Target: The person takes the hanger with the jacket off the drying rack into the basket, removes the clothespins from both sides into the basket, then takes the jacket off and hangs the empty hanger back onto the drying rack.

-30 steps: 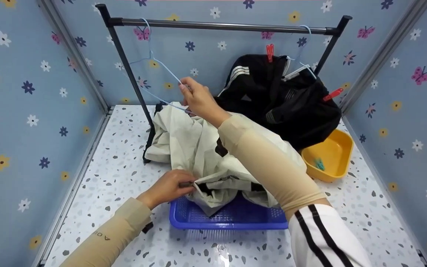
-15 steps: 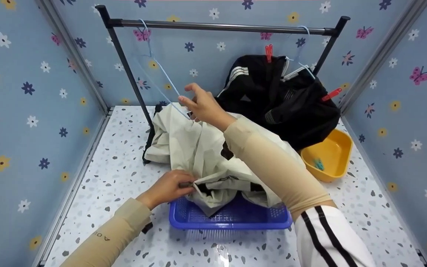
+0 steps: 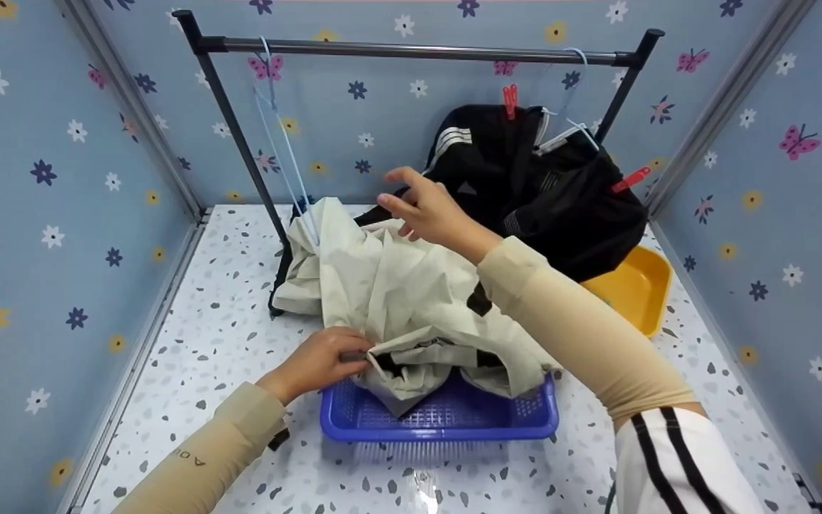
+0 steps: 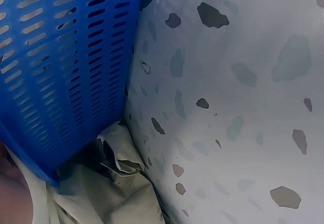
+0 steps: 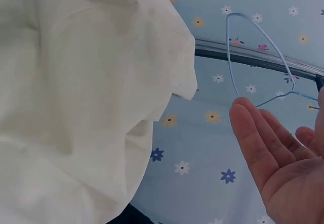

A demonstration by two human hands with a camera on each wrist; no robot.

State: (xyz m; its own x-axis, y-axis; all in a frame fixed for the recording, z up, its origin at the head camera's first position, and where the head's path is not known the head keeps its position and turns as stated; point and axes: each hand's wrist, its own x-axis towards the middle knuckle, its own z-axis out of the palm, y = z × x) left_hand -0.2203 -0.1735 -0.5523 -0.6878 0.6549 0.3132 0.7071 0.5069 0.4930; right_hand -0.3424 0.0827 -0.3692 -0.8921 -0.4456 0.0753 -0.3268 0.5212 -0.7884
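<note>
Pale garment [image 3: 411, 285]: in the head view it lies heaped over the far part of the blue basket [image 3: 439, 433] and spills beyond it, with folds hanging inside the near rim. The left hand [image 3: 318, 360] is at the basket's left end; its grip pinches the garment's edge. The right hand [image 3: 429, 207] is beyond the basket's far side, above the garment; its grip is released, fingers spread. The blue hanger [image 3: 290, 153] hangs from the rack [image 3: 397, 49] beyond the basket's far left corner. Change noted: a second ago the right hand pinched this hanger's wire; now they stand apart, and the hanger has swung nearly edge-on. Its lower end meets the garment; whether inside or in front cannot be determined. Assessment: the hanger is unsupported by either hand, and only the left hand controls the cloth.

Left wrist view: the garment bunches against the basket's slotted wall. Little of the left hand shows, so its grip cannot be judged here.

Right wrist view: the garment fills the side opposite the right hand. The fingers overlap part of the hanger; this view alone does not settle contact.
</note>
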